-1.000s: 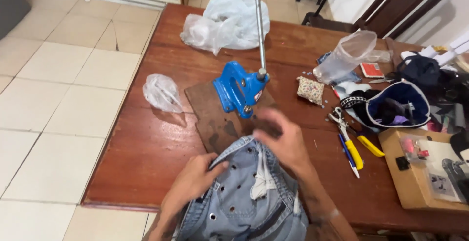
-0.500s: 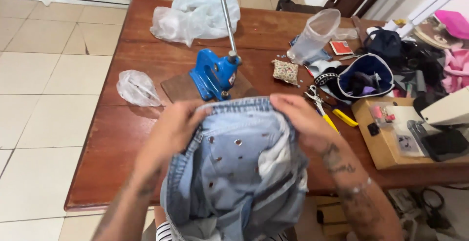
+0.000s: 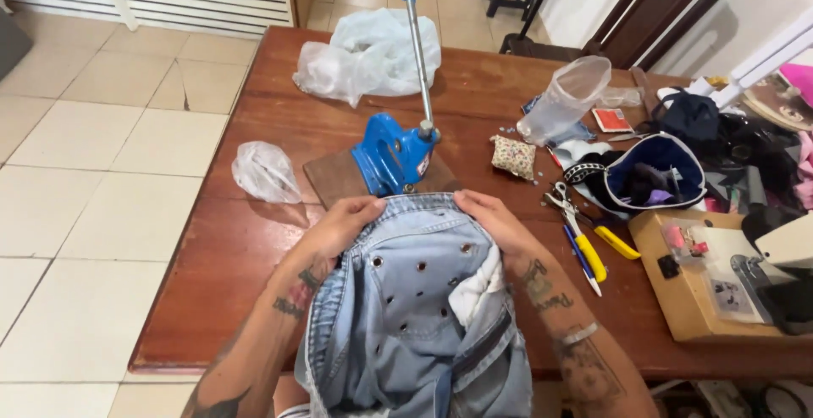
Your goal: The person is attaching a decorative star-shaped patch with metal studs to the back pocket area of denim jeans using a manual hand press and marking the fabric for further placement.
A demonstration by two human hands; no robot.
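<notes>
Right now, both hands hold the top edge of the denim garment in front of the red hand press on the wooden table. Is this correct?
Not quite: the hand press is blue, not red, as the head view shows. The rest holds: the left hand and the right hand both hold the top edge of the denim garment in front of the press, on the wooden table.

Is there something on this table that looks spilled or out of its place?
Yes. Small light bits lie scattered loose on the wood beside the clear plastic cup, which leans tilted over the clutter. What they are is too small to tell. Nothing looks broken.
</notes>
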